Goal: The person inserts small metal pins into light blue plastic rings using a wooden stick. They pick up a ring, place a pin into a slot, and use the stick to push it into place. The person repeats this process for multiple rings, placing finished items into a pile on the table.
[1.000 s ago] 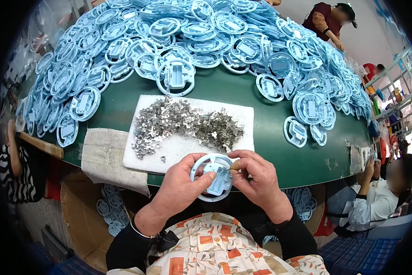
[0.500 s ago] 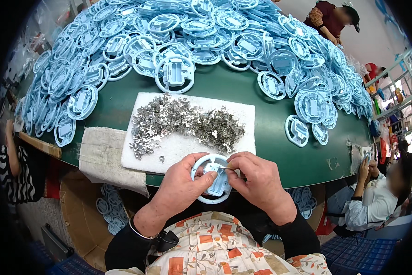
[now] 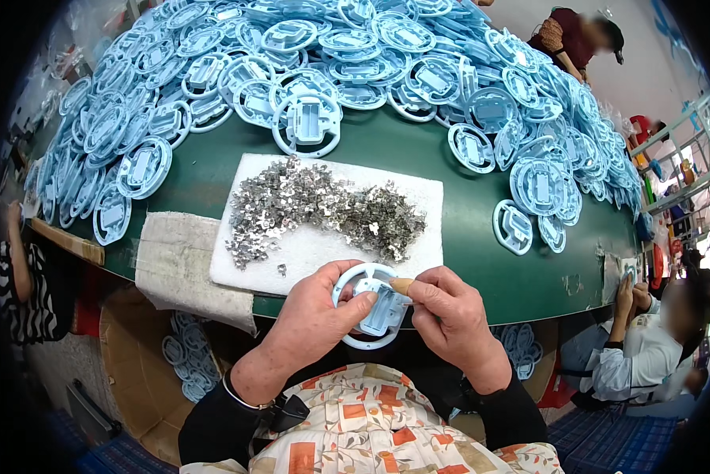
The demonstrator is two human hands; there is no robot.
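Note:
My left hand (image 3: 314, 310) grips a light blue plastic wheel-shaped part (image 3: 382, 312) by its left side, thumb over the rim onto the middle. The part has a round rim with a boxy recess inside, and is held tilted above my lap at the table edge. My right hand (image 3: 450, 312) is closed, with its tan-covered index fingertip pressed against the part's upper right. Whatever small piece might be under that fingertip is hidden. Just beyond my hands, small silvery metal clips (image 3: 315, 201) are heaped on a white foam board (image 3: 303, 261).
A large pile of similar blue parts (image 3: 355, 47) covers the far side of the green table (image 3: 481, 268). A pale cloth (image 3: 182, 257) lies left of the board. Below stands a cardboard box (image 3: 133, 355) with more parts. Co-workers sit at both sides and one stands far right.
A thin metal piece showed between my right fingers before; now it is out of sight and the index fingertip presses on the part. My left hand keeps its grip.

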